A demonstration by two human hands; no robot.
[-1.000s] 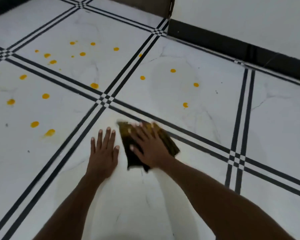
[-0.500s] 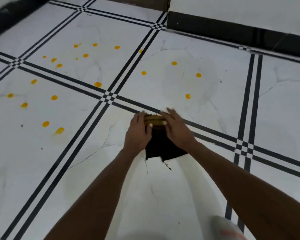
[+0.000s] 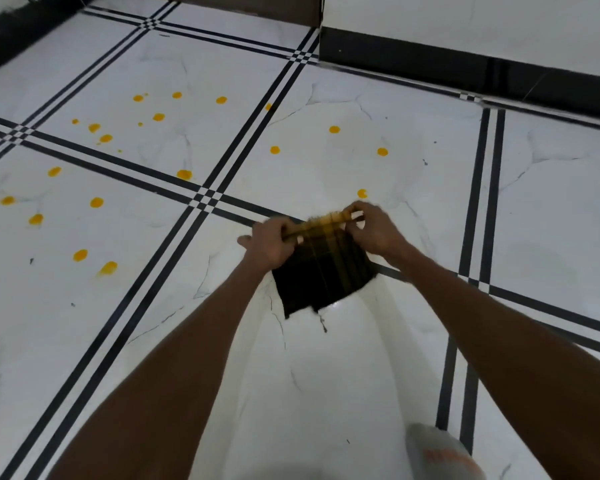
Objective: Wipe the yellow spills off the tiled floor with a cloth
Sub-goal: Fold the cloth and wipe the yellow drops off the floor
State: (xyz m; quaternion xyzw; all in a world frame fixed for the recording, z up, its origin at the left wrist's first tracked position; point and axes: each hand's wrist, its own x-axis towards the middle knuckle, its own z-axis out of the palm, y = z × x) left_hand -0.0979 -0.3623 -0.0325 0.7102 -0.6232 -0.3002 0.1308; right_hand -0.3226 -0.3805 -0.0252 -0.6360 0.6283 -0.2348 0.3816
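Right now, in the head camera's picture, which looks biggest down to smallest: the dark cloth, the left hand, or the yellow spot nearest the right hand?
1. Dark cloth, clearly largest.
2. Left hand, though partly wrapped around the cloth's edge.
3. Yellow spot, far smaller.

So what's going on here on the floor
A person is cleaning yellow spills off a white tiled floor. Both the left hand and the right hand grip the top edge of a dark cloth, holding it up. Many yellow drops remain, mostly to the left and ahead. The tile nearest the person looks clean.
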